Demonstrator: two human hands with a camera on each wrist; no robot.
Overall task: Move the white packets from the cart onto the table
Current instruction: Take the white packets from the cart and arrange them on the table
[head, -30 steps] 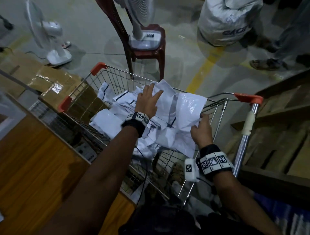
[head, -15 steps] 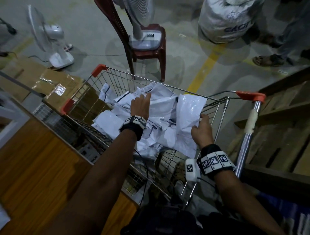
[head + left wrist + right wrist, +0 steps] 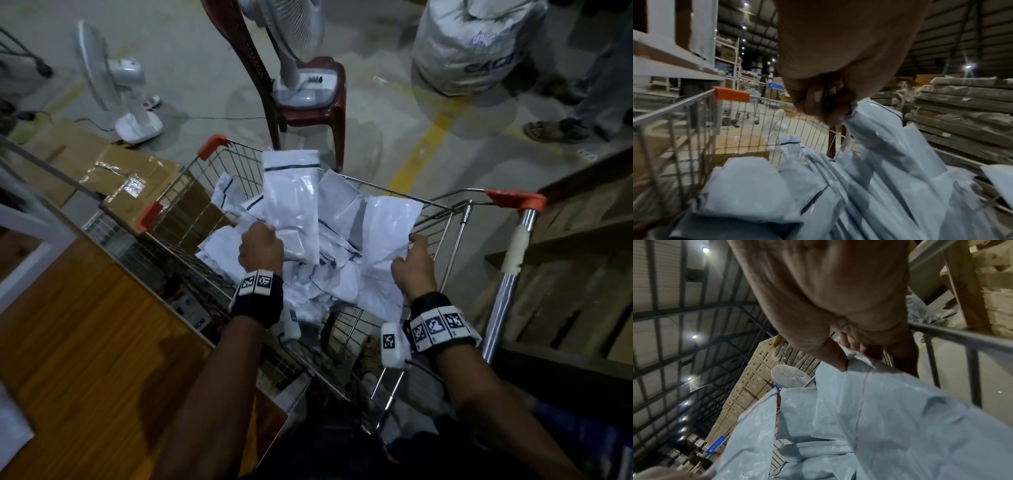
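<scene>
In cart (image 3: 442, 212) | left grip (image 3: 262, 248) clamps raised packet (image 3: 291, 205) | right grip (image 3: 412, 267) clamps side packet (image 3: 387, 246)

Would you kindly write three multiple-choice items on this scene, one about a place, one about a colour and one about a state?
1. Where is the pile of white packets?
A. in the cart
B. on the floor
C. on the red chair

2. What colour are the cart's corner caps?
A. blue
B. orange
C. green

3. What is the left hand doing?
A. resting flat and open
B. gripping the cart handle
C. gripping a white packet

Answers: 1 A, the pile sits inside the wire cart; 2 B, the caps show orange; 3 C, its fingers curl round the raised packet, as the left wrist view confirms.
</scene>
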